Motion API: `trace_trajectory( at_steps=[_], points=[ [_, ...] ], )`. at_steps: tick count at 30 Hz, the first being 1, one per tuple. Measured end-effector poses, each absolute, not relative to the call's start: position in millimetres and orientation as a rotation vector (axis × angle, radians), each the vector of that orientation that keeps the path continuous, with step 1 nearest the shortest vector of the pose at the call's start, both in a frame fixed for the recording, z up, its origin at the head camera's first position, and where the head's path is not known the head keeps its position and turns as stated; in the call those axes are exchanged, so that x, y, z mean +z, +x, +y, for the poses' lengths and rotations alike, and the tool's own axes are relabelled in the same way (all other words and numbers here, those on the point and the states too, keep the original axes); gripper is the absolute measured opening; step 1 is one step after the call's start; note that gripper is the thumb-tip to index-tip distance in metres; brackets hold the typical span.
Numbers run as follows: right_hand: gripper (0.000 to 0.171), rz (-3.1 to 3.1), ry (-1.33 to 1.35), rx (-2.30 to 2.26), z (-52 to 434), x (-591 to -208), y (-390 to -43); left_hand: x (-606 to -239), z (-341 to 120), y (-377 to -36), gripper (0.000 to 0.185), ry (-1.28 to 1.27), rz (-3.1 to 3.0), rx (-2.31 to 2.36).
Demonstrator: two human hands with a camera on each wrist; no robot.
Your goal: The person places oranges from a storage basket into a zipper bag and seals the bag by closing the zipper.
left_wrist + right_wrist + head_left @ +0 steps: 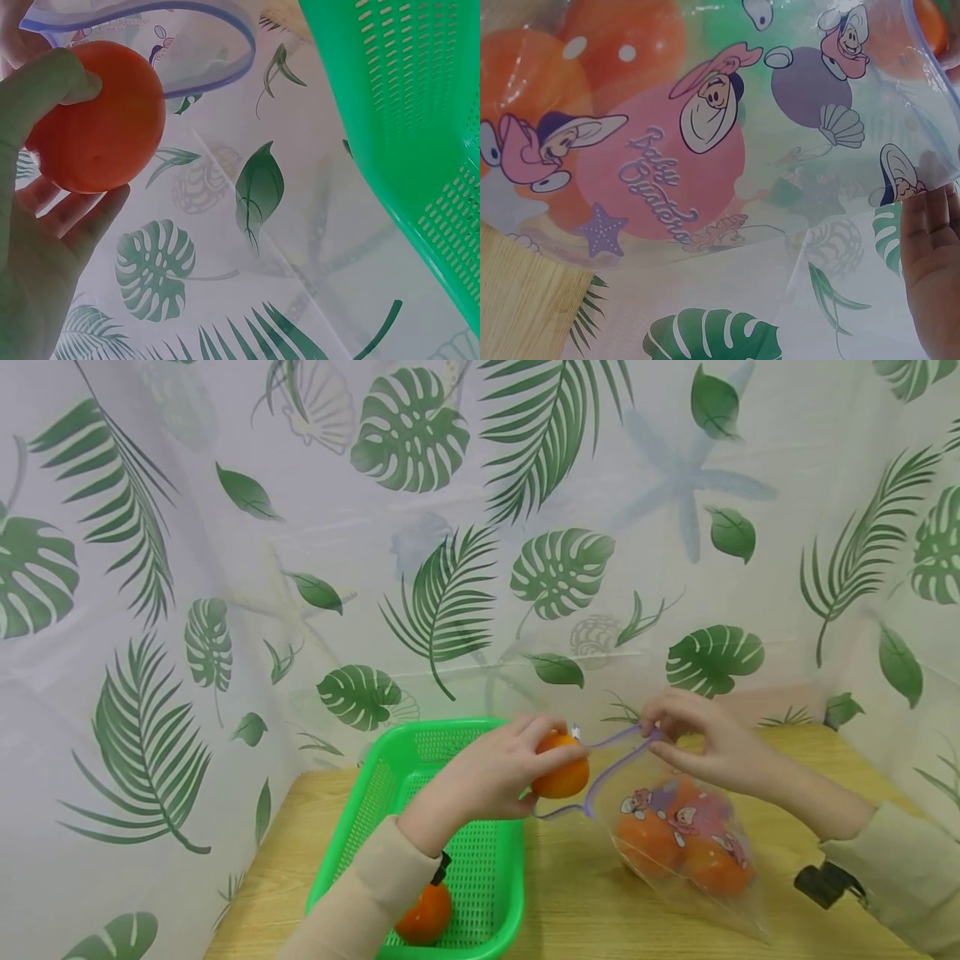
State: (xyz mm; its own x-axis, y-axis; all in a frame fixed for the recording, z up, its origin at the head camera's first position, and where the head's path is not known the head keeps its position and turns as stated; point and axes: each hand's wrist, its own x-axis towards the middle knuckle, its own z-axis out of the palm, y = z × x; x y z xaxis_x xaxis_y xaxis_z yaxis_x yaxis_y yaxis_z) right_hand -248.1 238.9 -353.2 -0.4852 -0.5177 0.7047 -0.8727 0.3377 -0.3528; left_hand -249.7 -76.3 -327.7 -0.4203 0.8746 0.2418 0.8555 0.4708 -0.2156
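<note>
On the wooden table point(600, 910), we find the green basket point(390, 793) at seven o'clock holding one orange point(424, 913), while the clear printed bag point(678, 852) at four o'clock already carries several; by our reckoning the job is well along. Our left hand point(495, 777) curls round another orange point(561, 767) at the bag's mouth, nine o'clock of our right hand point(708, 743), which pinches the rim open.

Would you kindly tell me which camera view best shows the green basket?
The head view: the whole green basket shows, one orange inside. The left wrist view catches only part of its perforated wall; the right wrist view shows at most a green blur behind the bag.
</note>
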Motion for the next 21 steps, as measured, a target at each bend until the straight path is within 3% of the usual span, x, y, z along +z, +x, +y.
trace_trajectory(
  at_steps=[21],
  points=[
    [0.044,-2.115,1.236,0.963,238,-351,-249,-332,-46,-250,0.070,-1.574,-2.323,0.189]
  ],
)
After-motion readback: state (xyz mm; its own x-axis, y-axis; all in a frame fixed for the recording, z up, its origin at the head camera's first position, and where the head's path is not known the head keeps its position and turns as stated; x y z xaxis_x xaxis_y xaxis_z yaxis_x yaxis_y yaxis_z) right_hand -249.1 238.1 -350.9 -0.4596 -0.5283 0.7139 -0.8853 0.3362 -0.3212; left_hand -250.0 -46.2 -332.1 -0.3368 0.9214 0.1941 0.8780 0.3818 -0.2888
